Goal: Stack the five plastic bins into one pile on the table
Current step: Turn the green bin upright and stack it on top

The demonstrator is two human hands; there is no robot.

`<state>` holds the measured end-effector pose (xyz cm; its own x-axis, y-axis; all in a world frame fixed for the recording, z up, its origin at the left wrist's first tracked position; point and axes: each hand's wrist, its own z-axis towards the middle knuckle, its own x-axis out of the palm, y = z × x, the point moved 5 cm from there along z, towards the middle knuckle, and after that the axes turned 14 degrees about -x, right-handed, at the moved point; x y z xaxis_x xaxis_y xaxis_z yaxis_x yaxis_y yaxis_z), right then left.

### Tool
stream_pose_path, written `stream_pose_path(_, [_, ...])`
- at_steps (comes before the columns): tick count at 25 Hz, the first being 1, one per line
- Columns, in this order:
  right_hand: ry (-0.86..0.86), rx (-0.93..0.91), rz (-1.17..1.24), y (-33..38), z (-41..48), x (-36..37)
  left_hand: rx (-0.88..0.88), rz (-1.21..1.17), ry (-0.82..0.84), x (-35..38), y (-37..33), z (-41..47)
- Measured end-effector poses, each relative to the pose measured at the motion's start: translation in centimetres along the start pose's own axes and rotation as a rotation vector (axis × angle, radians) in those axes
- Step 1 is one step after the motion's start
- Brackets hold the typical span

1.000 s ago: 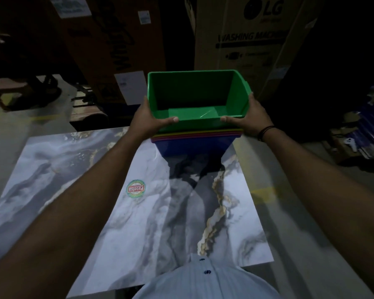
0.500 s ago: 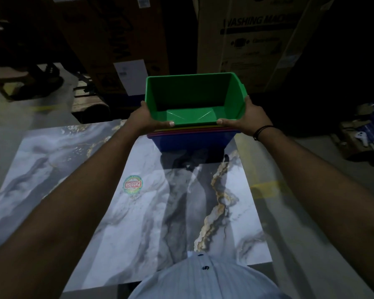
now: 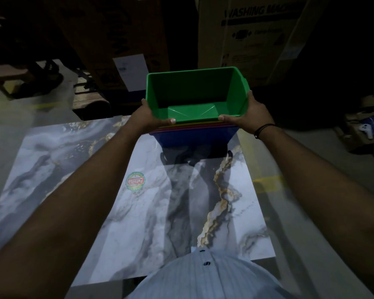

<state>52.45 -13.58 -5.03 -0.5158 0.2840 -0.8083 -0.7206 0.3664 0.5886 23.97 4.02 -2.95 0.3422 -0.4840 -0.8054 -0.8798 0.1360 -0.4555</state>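
A green plastic bin (image 3: 194, 91) sits on top of a nested pile at the far edge of the marble table (image 3: 138, 212). Under it thin yellow and red rims (image 3: 194, 126) show, and a blue bin (image 3: 194, 140) forms the bottom. My left hand (image 3: 148, 116) grips the green bin's left front corner, thumb over the rim. My right hand (image 3: 247, 116) grips its right front corner the same way. How many bins lie inside the pile cannot be seen fully.
Large cardboard appliance boxes (image 3: 253, 35) stand close behind the table. A wooden pallet (image 3: 89, 102) lies on the floor at the back left. More clutter (image 3: 363, 132) sits on the floor at the right. A round sticker (image 3: 135, 181) marks the table's middle.
The green bin has sunk lower into the pile, and both hands have come down with it. The camera has tilted slightly downward.
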Motion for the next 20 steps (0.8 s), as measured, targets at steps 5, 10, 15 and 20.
stream_pose_path(5, [0.004,0.003,0.003,0.0,0.0,0.1,-0.046,-0.060,0.025,0.5,1.0,0.8])
stream_pose_path(10, [-0.009,0.000,0.028,0.0,-0.1,0.2,-0.046,-0.105,0.038,0.8,1.4,1.3])
stream_pose_path(15, [0.021,0.042,-0.024,0.3,-0.2,0.0,-0.096,0.064,-0.011,0.6,1.3,0.8])
stream_pose_path(20, [0.041,0.011,-0.257,1.4,-1.9,1.1,-0.036,0.348,-0.273,3.4,1.1,-2.3])
